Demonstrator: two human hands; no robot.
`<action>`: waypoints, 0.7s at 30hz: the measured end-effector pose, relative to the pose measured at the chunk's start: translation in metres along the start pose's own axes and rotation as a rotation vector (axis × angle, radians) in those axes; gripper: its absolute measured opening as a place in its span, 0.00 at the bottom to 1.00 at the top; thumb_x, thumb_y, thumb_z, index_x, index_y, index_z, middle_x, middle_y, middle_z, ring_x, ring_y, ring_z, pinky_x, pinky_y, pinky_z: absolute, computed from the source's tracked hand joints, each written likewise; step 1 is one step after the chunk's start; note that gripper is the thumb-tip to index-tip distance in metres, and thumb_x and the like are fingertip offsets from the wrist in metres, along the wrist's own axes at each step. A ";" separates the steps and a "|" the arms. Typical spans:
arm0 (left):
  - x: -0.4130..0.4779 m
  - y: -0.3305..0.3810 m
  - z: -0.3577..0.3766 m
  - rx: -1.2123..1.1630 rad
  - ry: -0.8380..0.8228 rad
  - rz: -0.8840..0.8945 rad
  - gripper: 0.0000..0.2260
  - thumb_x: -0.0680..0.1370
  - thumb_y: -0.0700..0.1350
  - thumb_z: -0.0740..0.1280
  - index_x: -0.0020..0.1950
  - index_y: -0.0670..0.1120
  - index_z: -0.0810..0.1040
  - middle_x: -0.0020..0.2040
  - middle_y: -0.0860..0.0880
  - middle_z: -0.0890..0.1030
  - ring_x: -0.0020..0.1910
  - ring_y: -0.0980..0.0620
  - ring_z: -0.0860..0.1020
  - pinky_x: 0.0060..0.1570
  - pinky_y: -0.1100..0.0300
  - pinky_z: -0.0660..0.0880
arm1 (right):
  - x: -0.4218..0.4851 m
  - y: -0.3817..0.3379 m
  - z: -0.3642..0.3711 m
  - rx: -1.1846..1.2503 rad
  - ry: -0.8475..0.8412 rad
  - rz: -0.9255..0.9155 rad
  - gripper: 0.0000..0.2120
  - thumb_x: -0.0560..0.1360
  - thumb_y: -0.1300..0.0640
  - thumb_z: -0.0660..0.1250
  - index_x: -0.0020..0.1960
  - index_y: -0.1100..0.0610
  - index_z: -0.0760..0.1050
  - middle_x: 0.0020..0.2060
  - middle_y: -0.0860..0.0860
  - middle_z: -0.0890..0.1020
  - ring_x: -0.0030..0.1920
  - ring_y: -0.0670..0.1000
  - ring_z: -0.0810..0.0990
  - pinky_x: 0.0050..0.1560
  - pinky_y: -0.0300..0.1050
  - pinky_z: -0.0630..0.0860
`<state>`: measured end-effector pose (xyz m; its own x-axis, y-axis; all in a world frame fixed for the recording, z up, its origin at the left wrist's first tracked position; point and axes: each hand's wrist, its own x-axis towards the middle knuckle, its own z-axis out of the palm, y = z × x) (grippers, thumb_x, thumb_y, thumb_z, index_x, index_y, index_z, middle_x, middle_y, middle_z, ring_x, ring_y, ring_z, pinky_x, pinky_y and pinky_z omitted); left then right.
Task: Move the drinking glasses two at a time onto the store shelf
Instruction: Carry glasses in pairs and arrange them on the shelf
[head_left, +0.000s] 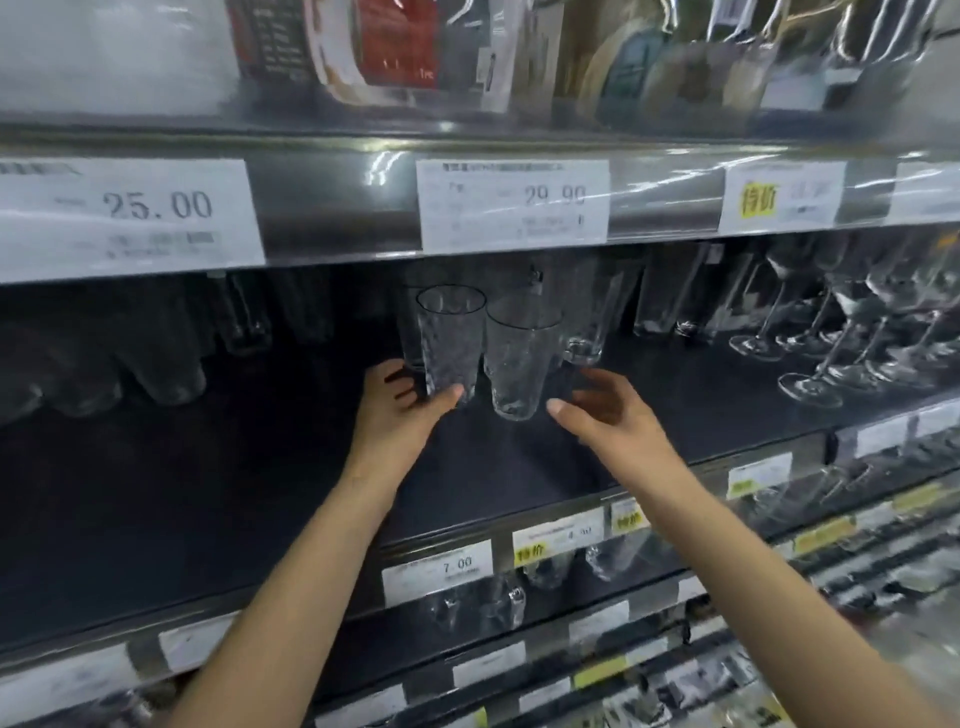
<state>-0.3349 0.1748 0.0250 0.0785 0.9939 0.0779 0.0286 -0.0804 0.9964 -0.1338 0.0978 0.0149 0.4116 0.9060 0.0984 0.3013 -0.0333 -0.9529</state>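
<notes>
Two clear drinking glasses are seen on the dark shelf (260, 493), close side by side, near the middle of it. The left glass (451, 343) is held low at its base by the left hand (400, 410): the thumb lies across the front and the curled fingers are placed behind, so this grip is closed around the glass. The right glass (519, 364) is not held. The right hand (608, 410) is just beside it with its grip wide and its fingers spread and relaxed, and nothing is in it. Whether the thumb touches the glass cannot be told, nor whether the left glass stands fully on the shelf.

Both glasses are tapered, narrower at the foot, with a dimpled surface and a thin rim. They are judged to be stiff, rather light and fragile, and smooth enough to slip if the grip is loose. The dimples are expected to give a little hold. The body below the middle is considered the best place to be taken, with thumb against fingers; the rim should be avoided. Because the foot is narrow, a glass can be tipped easily. More tumblers (587, 322) stand just behind and wine glasses (831, 332) stand to the right, so knocks of glass on glass are to be feared when the hands are drawn away.
</notes>
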 end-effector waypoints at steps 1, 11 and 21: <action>0.008 -0.004 0.007 0.002 0.020 -0.005 0.32 0.73 0.43 0.76 0.72 0.46 0.65 0.61 0.51 0.72 0.61 0.55 0.73 0.43 0.76 0.69 | 0.013 0.004 0.000 -0.008 -0.024 0.011 0.30 0.71 0.45 0.76 0.69 0.47 0.68 0.59 0.46 0.78 0.60 0.47 0.78 0.61 0.46 0.75; 0.056 -0.016 0.038 0.089 0.034 0.043 0.27 0.72 0.41 0.77 0.65 0.49 0.66 0.49 0.60 0.75 0.47 0.66 0.75 0.46 0.70 0.74 | 0.079 0.020 0.024 -0.013 -0.185 -0.033 0.37 0.66 0.46 0.80 0.69 0.49 0.68 0.59 0.44 0.80 0.58 0.45 0.79 0.64 0.48 0.76; 0.074 -0.024 0.038 0.220 -0.021 0.138 0.25 0.70 0.46 0.79 0.64 0.49 0.75 0.58 0.53 0.82 0.56 0.58 0.80 0.59 0.56 0.77 | 0.092 0.023 0.036 -0.020 -0.215 -0.100 0.40 0.57 0.38 0.78 0.66 0.47 0.71 0.57 0.43 0.82 0.57 0.44 0.81 0.61 0.51 0.78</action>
<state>-0.2917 0.2475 0.0055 0.1178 0.9706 0.2098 0.2324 -0.2324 0.9444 -0.1201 0.1960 -0.0084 0.1868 0.9741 0.1271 0.3496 0.0550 -0.9353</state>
